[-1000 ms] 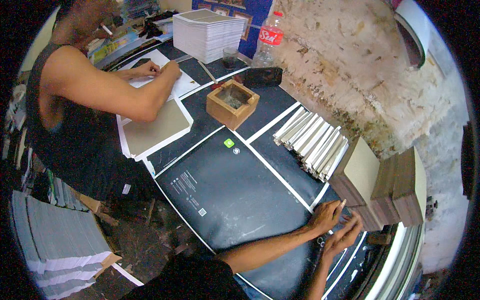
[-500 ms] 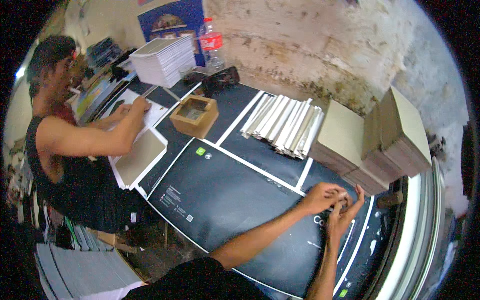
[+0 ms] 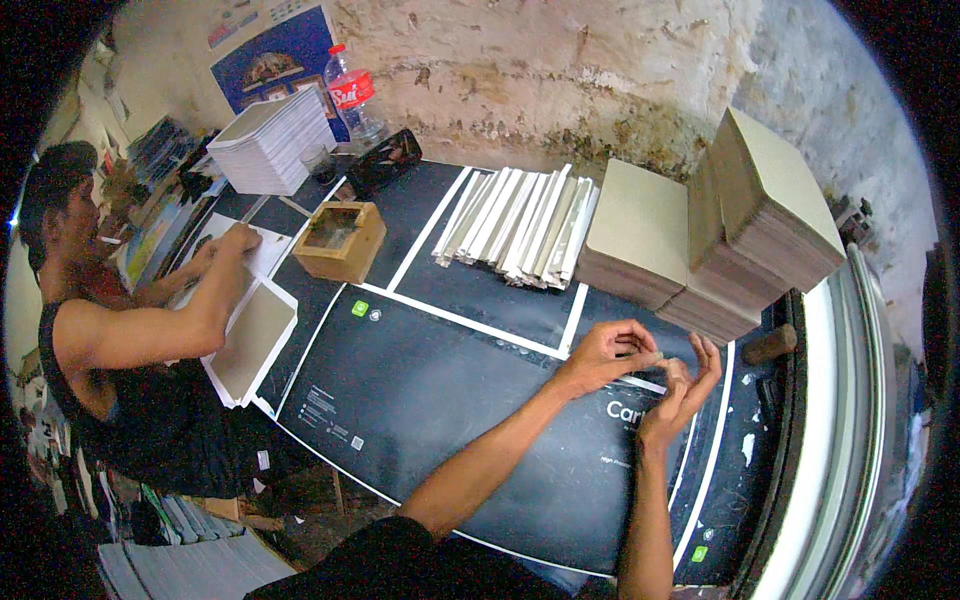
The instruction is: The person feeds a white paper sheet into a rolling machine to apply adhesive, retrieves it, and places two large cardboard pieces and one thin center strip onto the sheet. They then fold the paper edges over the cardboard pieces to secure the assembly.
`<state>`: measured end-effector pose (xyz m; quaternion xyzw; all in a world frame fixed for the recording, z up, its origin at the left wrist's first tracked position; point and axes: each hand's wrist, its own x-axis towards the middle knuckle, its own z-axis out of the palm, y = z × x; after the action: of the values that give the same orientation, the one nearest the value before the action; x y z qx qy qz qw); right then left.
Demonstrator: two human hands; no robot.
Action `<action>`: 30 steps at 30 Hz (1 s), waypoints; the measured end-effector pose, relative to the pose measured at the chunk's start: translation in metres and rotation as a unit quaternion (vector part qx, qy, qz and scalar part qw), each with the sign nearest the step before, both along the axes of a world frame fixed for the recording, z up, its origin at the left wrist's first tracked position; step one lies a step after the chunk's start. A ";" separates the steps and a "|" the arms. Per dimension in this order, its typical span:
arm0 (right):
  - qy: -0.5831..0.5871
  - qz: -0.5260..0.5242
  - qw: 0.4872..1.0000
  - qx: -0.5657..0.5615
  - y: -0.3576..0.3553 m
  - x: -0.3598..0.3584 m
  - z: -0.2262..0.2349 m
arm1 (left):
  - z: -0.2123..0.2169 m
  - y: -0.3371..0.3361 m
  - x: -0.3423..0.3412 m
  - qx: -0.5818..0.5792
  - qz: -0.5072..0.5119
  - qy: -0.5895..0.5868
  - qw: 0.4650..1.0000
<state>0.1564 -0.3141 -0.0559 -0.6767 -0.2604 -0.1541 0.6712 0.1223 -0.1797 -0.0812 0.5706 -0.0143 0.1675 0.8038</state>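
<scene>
Above the dark tabletop sheet [image 3: 470,400], near its right end, my two hands meet at the fingertips. My left hand [image 3: 605,360] is closed in a pinch, its tips against the thumb side of my right hand [image 3: 680,395]. Something small and pale may sit between them, too small to name. My right hand is turned up, its fingers curved and apart. Just beyond them stand stacks of grey-brown boards [image 3: 640,230], and a pile of white-and-grey strips [image 3: 520,225] lies to their left.
A co-worker [image 3: 130,330] handles white paper at the left, beside a grey board on a white sheet [image 3: 250,340]. A wooden box [image 3: 341,242], a paper stack [image 3: 270,145] and a plastic bottle [image 3: 352,95] stand farther back. A wooden cylinder [image 3: 770,344] lies at the right.
The view has shifted, so the table's things sit farther left in it. My hands have drawn slightly apart, still meeting at the fingertips. The co-worker's hands stay over the paper.
</scene>
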 end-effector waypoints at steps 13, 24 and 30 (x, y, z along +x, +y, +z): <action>0.122 0.078 0.976 0.161 -0.002 0.015 -0.002 | -0.005 0.006 0.007 0.025 -0.011 -0.022 0.999; -0.053 -0.031 0.983 -0.172 -0.001 0.013 0.008 | 0.003 0.011 0.008 -0.069 0.156 0.014 0.985; -0.170 0.061 0.896 -0.404 0.011 -0.024 -0.014 | 0.013 0.019 0.009 -0.253 0.082 -0.029 0.963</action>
<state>0.1327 -0.3032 -0.0699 -0.8361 -0.4513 -0.1073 0.2930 0.1316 -0.1609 -0.0680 0.3423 0.0517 0.2476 0.9049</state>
